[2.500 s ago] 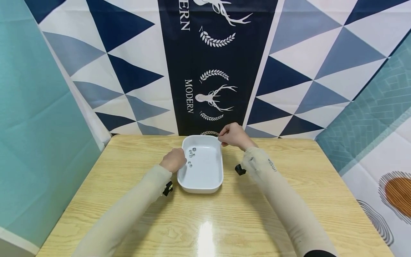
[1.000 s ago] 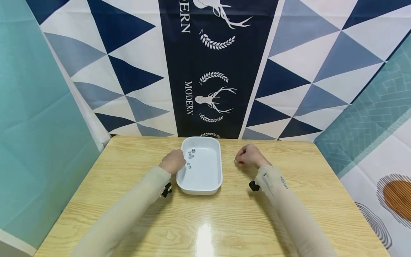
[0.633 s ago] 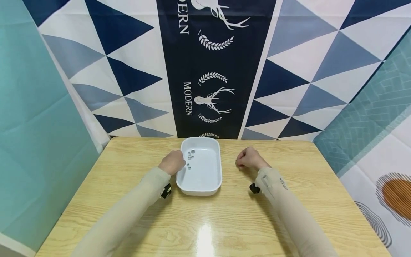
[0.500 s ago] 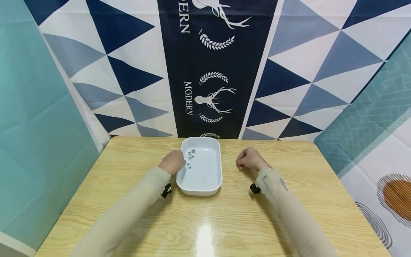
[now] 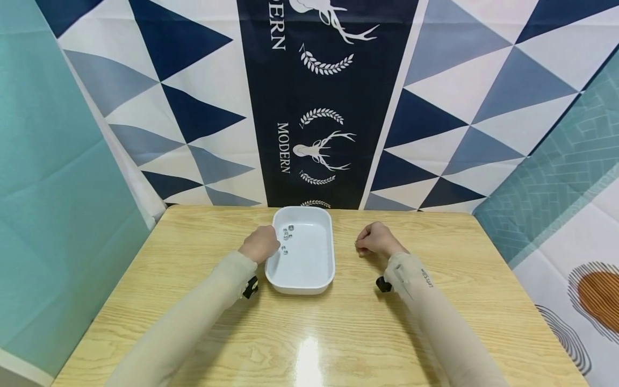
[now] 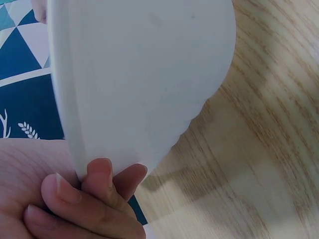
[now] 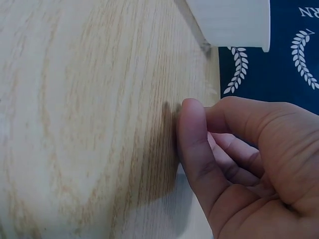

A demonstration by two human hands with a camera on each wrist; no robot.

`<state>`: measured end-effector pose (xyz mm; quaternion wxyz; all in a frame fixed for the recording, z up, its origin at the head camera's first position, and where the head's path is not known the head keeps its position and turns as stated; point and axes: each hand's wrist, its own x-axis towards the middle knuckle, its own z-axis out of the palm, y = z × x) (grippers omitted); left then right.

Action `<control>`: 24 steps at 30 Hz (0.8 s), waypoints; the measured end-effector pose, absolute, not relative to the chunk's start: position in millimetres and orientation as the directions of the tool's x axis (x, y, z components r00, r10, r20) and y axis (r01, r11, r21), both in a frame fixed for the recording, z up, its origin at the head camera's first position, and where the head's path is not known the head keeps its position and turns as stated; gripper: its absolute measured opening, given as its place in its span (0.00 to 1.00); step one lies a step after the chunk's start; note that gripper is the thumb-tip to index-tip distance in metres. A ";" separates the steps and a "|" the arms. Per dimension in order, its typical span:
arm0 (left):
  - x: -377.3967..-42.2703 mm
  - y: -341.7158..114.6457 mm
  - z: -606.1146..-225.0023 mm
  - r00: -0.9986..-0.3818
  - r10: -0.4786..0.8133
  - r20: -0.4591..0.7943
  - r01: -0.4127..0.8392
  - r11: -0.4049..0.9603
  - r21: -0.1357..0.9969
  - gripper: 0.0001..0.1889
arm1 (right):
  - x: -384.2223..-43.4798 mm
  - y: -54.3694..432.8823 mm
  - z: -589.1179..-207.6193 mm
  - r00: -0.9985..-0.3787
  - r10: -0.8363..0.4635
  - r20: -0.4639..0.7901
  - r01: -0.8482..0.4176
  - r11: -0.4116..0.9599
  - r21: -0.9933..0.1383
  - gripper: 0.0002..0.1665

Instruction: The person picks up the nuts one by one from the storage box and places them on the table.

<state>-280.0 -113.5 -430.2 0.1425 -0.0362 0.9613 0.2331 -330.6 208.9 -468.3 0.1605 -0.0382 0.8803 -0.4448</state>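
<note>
A white rectangular tray (image 5: 306, 288) stands on the wooden table. My left hand (image 5: 261, 244) is at its left side; in the left wrist view the thumb and curled fingers (image 6: 99, 174) grip the tray's edge. Several small, shiny, silvery pieces (image 5: 286, 234) lie in the left part of the tray. To the tray's right, my right hand (image 5: 377, 239) is low over the table with thumb and index finger pinched together. A tiny glinting piece (image 5: 356, 244) shows at those fingertips in the head view; the thumb (image 7: 193, 119) hides it in the right wrist view.
The light wood table (image 5: 309, 333) ends at the back against a patterned cloth (image 5: 314, 107) with triangles and deer. Teal sheeting (image 5: 72, 188) hangs at the left, with another patterned cloth (image 5: 570, 236) at the right. A black wrist device (image 5: 383, 284) sits under the right sleeve.
My right hand has left the tray's far right corner and moved right and nearer, down to the table beside it, then nearly stopped. The left hand and the silvery pieces have stayed put.
</note>
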 end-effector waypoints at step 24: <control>-278.6 -112.6 -429.6 -0.960 -0.005 -0.281 -0.128 0.898 0.422 0.16 | -329.3 207.4 -467.9 -0.948 -0.168 -0.270 0.113 0.614 -0.781 0.08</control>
